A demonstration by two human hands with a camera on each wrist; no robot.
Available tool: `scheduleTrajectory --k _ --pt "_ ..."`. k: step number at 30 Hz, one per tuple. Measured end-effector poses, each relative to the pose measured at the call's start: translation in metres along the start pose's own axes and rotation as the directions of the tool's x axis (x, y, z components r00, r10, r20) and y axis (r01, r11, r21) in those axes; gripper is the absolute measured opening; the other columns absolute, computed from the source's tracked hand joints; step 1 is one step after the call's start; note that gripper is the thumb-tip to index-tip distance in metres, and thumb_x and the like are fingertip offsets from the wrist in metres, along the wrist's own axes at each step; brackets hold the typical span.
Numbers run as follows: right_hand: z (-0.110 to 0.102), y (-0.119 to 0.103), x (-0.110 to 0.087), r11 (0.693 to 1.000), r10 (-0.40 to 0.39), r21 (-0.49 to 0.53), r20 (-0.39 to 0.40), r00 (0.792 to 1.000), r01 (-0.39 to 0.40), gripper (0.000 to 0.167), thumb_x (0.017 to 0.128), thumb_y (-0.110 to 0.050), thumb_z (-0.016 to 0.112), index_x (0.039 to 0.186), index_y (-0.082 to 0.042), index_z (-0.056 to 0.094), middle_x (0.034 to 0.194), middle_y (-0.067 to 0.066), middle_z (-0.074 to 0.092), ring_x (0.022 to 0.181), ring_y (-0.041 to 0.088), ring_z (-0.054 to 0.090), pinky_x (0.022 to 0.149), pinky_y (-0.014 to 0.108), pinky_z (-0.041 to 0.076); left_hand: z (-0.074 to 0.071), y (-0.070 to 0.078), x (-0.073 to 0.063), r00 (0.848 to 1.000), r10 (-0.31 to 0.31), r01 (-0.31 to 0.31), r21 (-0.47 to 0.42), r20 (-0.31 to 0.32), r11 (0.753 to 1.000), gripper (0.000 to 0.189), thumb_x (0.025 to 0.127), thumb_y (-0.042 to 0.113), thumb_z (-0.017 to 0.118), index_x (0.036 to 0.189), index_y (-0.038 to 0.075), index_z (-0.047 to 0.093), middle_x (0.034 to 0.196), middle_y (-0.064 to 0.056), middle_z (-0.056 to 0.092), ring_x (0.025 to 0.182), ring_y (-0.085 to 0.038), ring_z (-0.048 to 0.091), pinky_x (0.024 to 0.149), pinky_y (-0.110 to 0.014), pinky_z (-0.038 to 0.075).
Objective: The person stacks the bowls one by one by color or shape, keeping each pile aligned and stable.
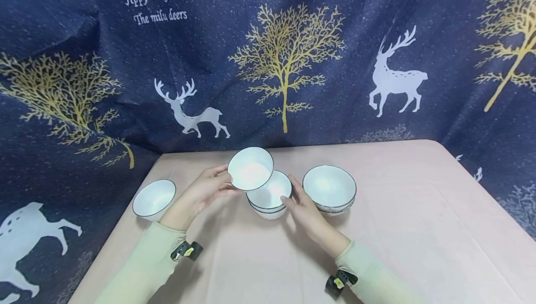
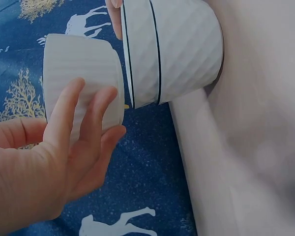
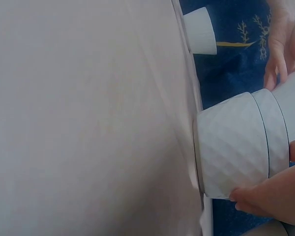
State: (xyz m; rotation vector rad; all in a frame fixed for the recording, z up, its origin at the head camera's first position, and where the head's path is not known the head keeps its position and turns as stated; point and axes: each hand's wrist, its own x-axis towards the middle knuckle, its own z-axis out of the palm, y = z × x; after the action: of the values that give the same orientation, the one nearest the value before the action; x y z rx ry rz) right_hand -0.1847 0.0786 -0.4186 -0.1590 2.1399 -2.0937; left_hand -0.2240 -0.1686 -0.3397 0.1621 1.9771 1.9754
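My left hand (image 1: 205,187) holds a white bowl (image 1: 250,168) with a thin dark rim, thumb at its edge and fingers under its ribbed outside (image 2: 83,61). That bowl is tilted and raised; in the head view it overlaps the back left of a two-bowl stack (image 1: 271,197). The stacked white bowls have a diamond-patterned outside (image 3: 231,147) and dark rims. At their right side, my right hand (image 1: 307,211) grips the stack, its thumb over the upper rim and its fingers along the outer wall.
Right of the middle stack stands another stack of white bowls (image 1: 329,186). A single white bowl (image 1: 154,198) sits at the table's left edge, beside my left forearm. The pink-covered table (image 1: 259,262) meets a dark blue deer-and-tree cloth (image 1: 318,122) at the back.
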Motion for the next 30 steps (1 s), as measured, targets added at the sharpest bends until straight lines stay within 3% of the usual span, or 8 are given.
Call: scheduleTrajectory --k 17,30 --pt "0.000 0.001 0.000 1.000 0.004 0.016 0.000 1.000 -0.004 0.069 0.097 -0.011 0.052 0.155 -0.011 0.014 0.160 0.014 0.008 0.146 0.032 0.006 0.121 0.047 0.012 0.012 -0.006 0.010 1.000 -0.030 0.030 0.049 0.003 0.998 0.056 0.089 -0.005 0.044 0.143 -0.012 0.031 0.127 -0.033 0.047 0.081 -0.020 0.067 0.086 -0.037 0.060" --pt "0.001 0.003 0.000 1.000 -0.006 0.026 -0.008 1.000 0.007 0.068 0.097 -0.010 0.051 0.155 -0.010 0.014 0.160 0.012 0.009 0.146 0.033 0.007 0.121 0.048 0.012 0.019 -0.008 0.014 0.999 -0.049 0.051 0.075 -0.023 0.996 0.055 0.086 -0.009 0.044 0.140 -0.014 0.036 0.115 -0.031 0.050 0.074 -0.022 0.067 0.079 -0.035 0.062"
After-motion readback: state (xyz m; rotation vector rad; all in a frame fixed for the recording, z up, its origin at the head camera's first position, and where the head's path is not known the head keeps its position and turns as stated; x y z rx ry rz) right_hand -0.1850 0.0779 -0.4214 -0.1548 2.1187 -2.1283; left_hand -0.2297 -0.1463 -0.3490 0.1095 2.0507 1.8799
